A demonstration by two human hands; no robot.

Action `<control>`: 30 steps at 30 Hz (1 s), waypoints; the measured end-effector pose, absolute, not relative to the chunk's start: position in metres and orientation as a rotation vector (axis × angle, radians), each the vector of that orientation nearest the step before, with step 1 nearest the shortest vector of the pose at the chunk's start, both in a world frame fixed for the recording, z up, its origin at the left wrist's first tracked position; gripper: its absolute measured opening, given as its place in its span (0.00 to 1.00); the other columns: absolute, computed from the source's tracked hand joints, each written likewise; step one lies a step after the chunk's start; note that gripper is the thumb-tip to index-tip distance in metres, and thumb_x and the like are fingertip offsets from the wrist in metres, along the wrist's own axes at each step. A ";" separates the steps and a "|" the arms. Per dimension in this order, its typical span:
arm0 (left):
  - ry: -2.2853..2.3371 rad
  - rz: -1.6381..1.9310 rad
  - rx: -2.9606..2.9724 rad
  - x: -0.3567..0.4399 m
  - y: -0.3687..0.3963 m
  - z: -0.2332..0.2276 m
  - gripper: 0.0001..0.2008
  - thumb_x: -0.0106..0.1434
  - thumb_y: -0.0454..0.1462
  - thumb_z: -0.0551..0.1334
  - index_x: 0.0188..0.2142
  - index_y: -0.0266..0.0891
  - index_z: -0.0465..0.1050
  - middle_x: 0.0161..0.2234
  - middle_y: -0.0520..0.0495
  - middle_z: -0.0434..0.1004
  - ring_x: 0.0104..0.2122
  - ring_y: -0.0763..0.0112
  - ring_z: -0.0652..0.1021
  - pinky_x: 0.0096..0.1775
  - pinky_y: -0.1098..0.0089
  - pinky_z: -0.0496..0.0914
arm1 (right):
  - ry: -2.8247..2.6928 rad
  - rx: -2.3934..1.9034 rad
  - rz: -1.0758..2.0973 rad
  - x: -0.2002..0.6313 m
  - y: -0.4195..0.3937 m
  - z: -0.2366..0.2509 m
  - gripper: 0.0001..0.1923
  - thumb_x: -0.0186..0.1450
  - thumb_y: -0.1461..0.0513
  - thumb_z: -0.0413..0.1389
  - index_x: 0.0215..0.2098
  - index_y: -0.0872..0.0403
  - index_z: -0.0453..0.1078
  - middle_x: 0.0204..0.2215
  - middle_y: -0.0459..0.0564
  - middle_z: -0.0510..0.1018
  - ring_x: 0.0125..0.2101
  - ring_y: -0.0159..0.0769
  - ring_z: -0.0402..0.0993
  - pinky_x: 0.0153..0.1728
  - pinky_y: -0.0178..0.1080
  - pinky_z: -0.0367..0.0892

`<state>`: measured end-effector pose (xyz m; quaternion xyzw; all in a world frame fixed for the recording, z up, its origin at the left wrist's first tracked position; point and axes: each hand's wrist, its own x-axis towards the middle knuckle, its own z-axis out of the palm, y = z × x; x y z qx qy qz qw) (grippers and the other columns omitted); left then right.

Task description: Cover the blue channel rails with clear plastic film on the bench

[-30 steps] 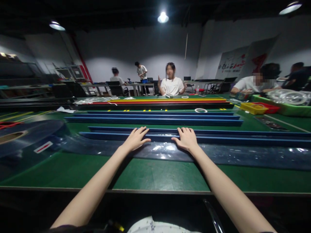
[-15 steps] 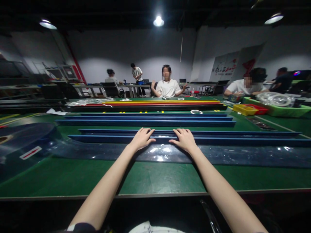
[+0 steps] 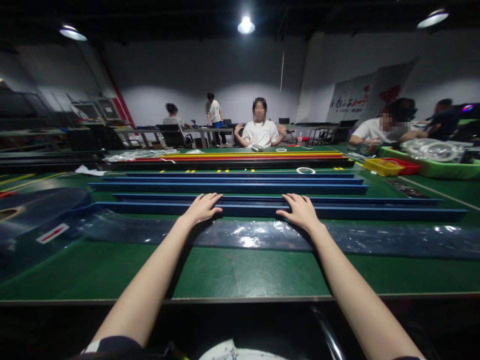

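A long blue U-shaped channel [image 3: 249,209] lies crosswise on the green table in front of me. My left hand [image 3: 202,207] straddles it left of the middle, thumb by the near wall and fingers reaching over the far wall. To the right, my right hand [image 3: 300,210] spans the same channel in a like way, fingers slightly spread. Both hands grip it lightly, palms down; their undersides are hidden. Just nearer to me a clear plastic strip [image 3: 232,235] runs parallel, joining a large clear roll [image 3: 33,225] with a red-arrow label on the left.
Beyond lie more blue channels [image 3: 232,188] and yellow, red and black strips [image 3: 255,156]. A white ring [image 3: 305,170] sits near them. At the right are a yellow tray [image 3: 382,166] and a green bin [image 3: 431,169]. A person [image 3: 260,132] sits opposite; others are around the room.
The blue channel has shifted left, its right end now in view. My left hand has moved left and my right hand right, so they are farther apart. The person opposite has moved their hands.
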<state>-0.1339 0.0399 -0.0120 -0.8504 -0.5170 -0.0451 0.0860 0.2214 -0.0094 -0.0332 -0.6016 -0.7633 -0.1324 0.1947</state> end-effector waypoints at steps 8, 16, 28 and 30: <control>-1.421 -0.139 -2.584 -0.141 0.042 -0.007 0.32 0.61 0.55 0.48 0.60 0.42 0.51 0.58 0.41 0.58 0.57 0.62 0.61 0.55 0.62 0.54 | -2.296 -1.713 -0.130 0.243 0.006 -0.019 0.39 0.54 0.41 0.50 0.56 0.54 0.60 0.48 0.57 0.69 0.47 0.46 0.64 0.47 0.44 0.56; -1.386 -0.233 -2.544 -0.145 0.047 -0.007 0.35 0.57 0.59 0.48 0.57 0.42 0.58 0.50 0.42 0.66 0.49 0.61 0.68 0.50 0.63 0.60 | -2.340 -1.652 -0.152 0.254 0.009 -0.022 0.35 0.54 0.43 0.51 0.53 0.53 0.62 0.46 0.56 0.70 0.46 0.46 0.64 0.46 0.45 0.56; -1.368 -0.264 -2.434 -0.151 0.053 -0.012 0.40 0.51 0.64 0.49 0.50 0.36 0.65 0.44 0.39 0.70 0.44 0.56 0.70 0.47 0.60 0.61 | -2.273 -1.469 -0.397 0.247 0.001 -0.031 0.30 0.57 0.48 0.51 0.53 0.56 0.61 0.45 0.57 0.70 0.45 0.45 0.64 0.46 0.46 0.56; -1.315 -0.298 -2.379 -0.150 0.051 -0.014 0.40 0.50 0.64 0.50 0.49 0.34 0.65 0.43 0.38 0.70 0.43 0.55 0.69 0.46 0.59 0.61 | -2.241 -1.440 -0.448 0.247 -0.001 -0.034 0.31 0.56 0.50 0.52 0.54 0.56 0.60 0.46 0.58 0.70 0.46 0.46 0.63 0.47 0.47 0.54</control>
